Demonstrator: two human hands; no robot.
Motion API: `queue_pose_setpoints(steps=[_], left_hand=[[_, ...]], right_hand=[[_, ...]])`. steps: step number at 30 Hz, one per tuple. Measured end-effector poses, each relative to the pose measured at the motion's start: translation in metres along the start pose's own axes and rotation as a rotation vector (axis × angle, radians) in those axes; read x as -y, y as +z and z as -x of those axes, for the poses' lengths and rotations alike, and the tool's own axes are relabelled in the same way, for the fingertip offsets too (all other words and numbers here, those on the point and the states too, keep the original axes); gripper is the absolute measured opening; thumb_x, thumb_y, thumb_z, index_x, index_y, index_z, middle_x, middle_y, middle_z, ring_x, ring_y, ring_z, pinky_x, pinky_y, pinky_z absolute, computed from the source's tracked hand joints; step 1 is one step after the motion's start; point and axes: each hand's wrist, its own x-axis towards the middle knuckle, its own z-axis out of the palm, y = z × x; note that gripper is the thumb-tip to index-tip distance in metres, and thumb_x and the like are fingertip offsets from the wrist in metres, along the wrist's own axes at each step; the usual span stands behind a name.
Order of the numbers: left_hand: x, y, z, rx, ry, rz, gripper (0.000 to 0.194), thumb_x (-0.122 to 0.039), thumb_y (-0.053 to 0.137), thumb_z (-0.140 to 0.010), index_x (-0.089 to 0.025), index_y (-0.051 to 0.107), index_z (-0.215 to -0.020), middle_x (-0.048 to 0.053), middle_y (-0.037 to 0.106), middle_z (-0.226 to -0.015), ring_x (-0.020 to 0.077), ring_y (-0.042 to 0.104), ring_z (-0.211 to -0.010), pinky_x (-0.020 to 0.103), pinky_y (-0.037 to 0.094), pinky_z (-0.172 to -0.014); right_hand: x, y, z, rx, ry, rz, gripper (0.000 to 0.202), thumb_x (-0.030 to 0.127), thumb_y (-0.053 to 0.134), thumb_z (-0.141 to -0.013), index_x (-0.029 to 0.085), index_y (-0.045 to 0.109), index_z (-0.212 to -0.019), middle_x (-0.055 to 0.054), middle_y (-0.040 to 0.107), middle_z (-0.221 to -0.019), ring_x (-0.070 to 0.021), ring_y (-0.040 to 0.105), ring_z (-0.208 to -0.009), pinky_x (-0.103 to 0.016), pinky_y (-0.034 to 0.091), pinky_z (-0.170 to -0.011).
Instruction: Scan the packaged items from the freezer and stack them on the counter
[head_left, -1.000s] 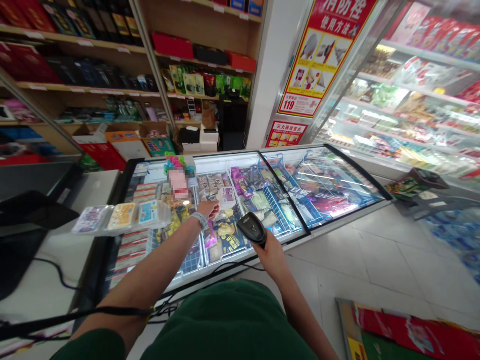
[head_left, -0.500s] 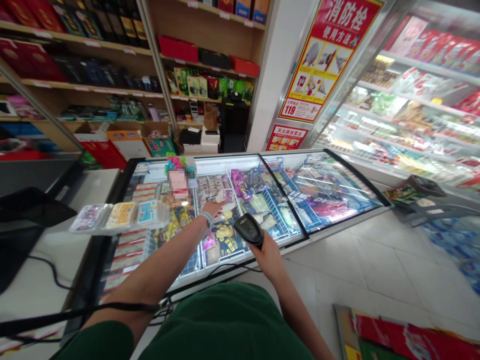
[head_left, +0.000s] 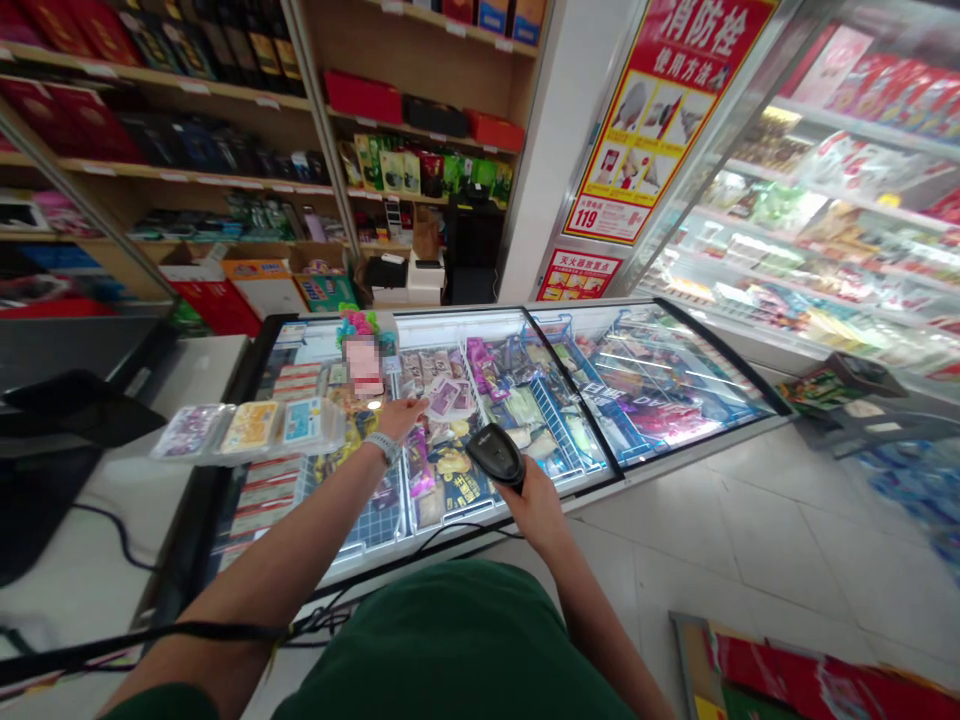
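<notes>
My right hand (head_left: 536,505) is closed around the handle of a black barcode scanner (head_left: 495,455), whose head points toward the freezer. My left hand (head_left: 401,418), with a band on its wrist, is closed at the left edge of a clear pack with a purple-and-white label (head_left: 448,397). The fingertips look pinched on that edge. Both hands are over the chest freezer (head_left: 637,478), with bagged frozen foods below. To the left, clear packs with purple, yellow and blue labels (head_left: 251,430) lie in an overlapping row.
A pink card holder with colourful trim (head_left: 364,360) stands on the freezer glass. The scanner's cable (head_left: 450,528) runs along the front edge. A counter (head_left: 67,520) is at the left, goods shelves (head_left: 427,60) behind, a lit fridge (head_left: 825,210) at the right, and a carton (head_left: 750,660) lower right.
My left hand has drawn back to the left and lower, from over the purple-labelled pack to its left edge, leaving more of the label visible. My right hand and the scanner stay nearly in place.
</notes>
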Motion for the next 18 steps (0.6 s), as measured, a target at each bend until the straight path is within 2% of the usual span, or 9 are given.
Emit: queue_pose_setpoints(steps=[8, 14, 18], left_hand=[[0.002, -0.065, 0.040, -0.074, 0.125, 0.078, 0.037, -0.054, 0.074, -0.060, -0.019, 0.068, -0.070, 0.001, 0.067, -0.065, 0.0175, 0.060, -0.069, 0.025, 0.044, -0.062], [0.003, -0.114, 0.073, -0.165, 0.227, 0.061, 0.044, -0.057, 0.072, -0.061, -0.016, 0.069, -0.078, 0.001, 0.066, -0.068, 0.0139, 0.055, -0.064, 0.024, 0.040, -0.060], [0.002, -0.136, 0.085, -0.225, 0.238, 0.082, 0.044, -0.056, 0.073, -0.059, -0.016, 0.069, -0.077, 0.000, 0.065, -0.067, 0.0132, 0.054, -0.062, 0.024, 0.039, -0.060]], right_hand=[[0.018, 0.008, -0.009, 0.065, -0.077, -0.027, 0.019, 0.023, 0.060, -0.082, 0.018, 0.055, -0.099, -0.007, 0.063, -0.094, -0.0218, 0.061, -0.089, -0.030, 0.045, -0.076], [0.035, 0.017, -0.014, 0.128, -0.157, -0.024, 0.021, 0.020, 0.060, -0.080, 0.018, 0.054, -0.100, -0.006, 0.062, -0.095, -0.0221, 0.060, -0.089, -0.031, 0.045, -0.076], [0.046, 0.024, -0.016, 0.160, -0.197, -0.015, 0.020, 0.018, 0.059, -0.080, 0.019, 0.053, -0.099, -0.006, 0.061, -0.094, -0.0216, 0.060, -0.087, -0.031, 0.045, -0.076]])
